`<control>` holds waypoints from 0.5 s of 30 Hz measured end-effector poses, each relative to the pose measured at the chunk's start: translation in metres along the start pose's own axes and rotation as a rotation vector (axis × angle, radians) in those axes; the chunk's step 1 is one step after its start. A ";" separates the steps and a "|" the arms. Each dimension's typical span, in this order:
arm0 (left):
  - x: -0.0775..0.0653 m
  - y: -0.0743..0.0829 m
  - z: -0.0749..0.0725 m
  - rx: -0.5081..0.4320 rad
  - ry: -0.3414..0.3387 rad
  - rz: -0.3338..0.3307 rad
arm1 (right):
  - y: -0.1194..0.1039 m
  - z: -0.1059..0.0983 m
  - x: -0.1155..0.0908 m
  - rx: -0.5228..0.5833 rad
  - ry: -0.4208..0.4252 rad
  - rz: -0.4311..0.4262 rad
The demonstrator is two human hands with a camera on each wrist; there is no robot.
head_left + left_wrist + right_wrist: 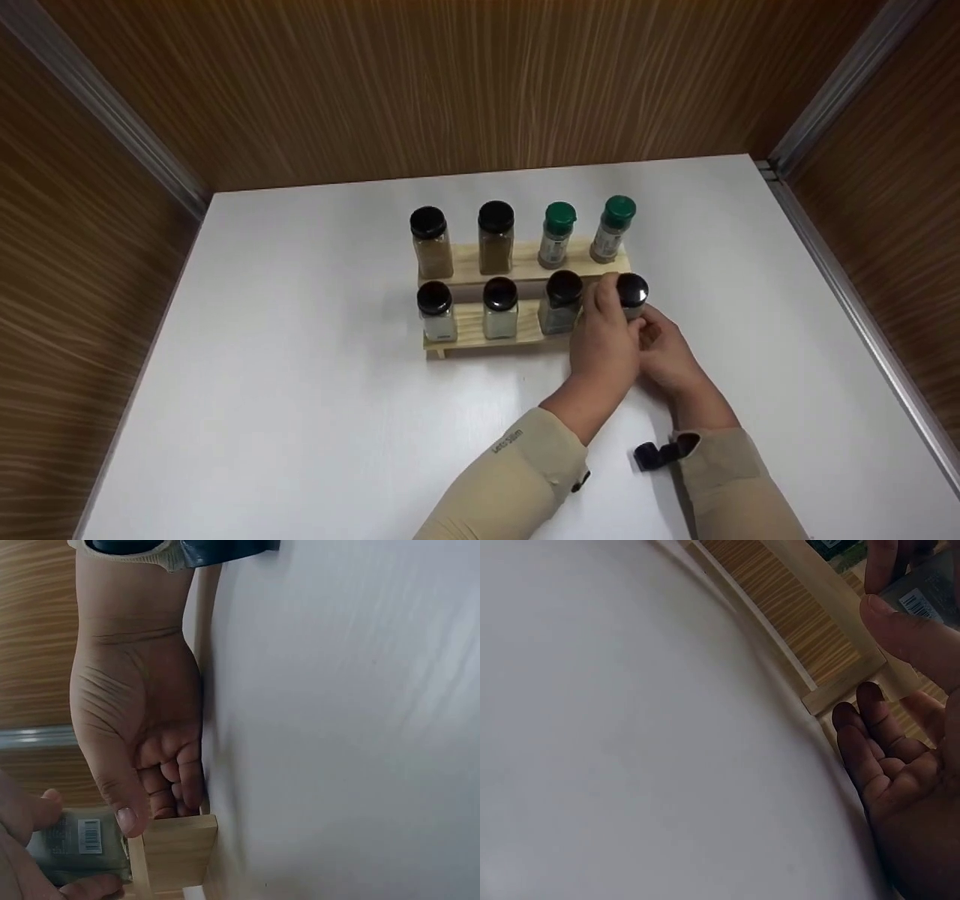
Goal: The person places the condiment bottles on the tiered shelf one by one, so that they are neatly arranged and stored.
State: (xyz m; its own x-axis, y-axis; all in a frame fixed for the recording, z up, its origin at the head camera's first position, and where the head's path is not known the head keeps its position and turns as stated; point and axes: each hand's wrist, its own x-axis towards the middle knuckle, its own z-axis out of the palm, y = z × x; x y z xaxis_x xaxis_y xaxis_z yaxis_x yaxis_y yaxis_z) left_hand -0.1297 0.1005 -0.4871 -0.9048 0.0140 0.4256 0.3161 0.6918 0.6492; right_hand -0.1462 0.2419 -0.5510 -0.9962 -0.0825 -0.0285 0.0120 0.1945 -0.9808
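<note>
A two-tier wooden spice rack point(470, 324) stands on the white table. At the right end of its lower tier is a black-capped spice bottle point(632, 292). My left hand point(604, 334) grips this bottle, whose barcode label point(89, 836) shows in the left wrist view. My right hand point(670, 356) holds the rack's right end; in the right wrist view its thumb point(896, 626) lies by the shelf and bottle, and its curled fingers point(870, 754) are below the shelf. The head view partly hides the bottle and that rack end behind my hands.
Black-capped bottles point(501, 319) fill the rest of the lower tier. The upper tier bears two black-capped bottles point(496, 251) of brown powder and two green-capped bottles point(555, 247). Wood-grain panels point(480, 90) enclose the table's back and sides.
</note>
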 end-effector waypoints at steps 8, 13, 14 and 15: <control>0.000 0.001 0.008 0.042 0.065 -0.009 | 0.002 -0.002 -0.001 -0.013 -0.003 -0.002; -0.002 0.000 0.006 0.036 0.067 0.007 | 0.001 0.000 -0.002 -0.005 0.005 0.000; -0.002 0.000 0.006 0.033 0.067 0.012 | 0.001 0.000 -0.002 -0.003 0.004 0.003; -0.003 0.001 0.005 0.032 0.068 0.015 | 0.001 0.001 -0.002 -0.014 0.006 0.008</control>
State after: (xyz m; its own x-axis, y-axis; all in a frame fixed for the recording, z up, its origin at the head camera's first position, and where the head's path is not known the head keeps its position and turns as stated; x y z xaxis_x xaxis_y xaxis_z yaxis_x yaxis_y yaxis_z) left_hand -0.1275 0.1047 -0.4907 -0.8781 -0.0235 0.4779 0.3195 0.7148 0.6221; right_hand -0.1443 0.2414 -0.5518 -0.9966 -0.0745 -0.0355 0.0192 0.2086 -0.9778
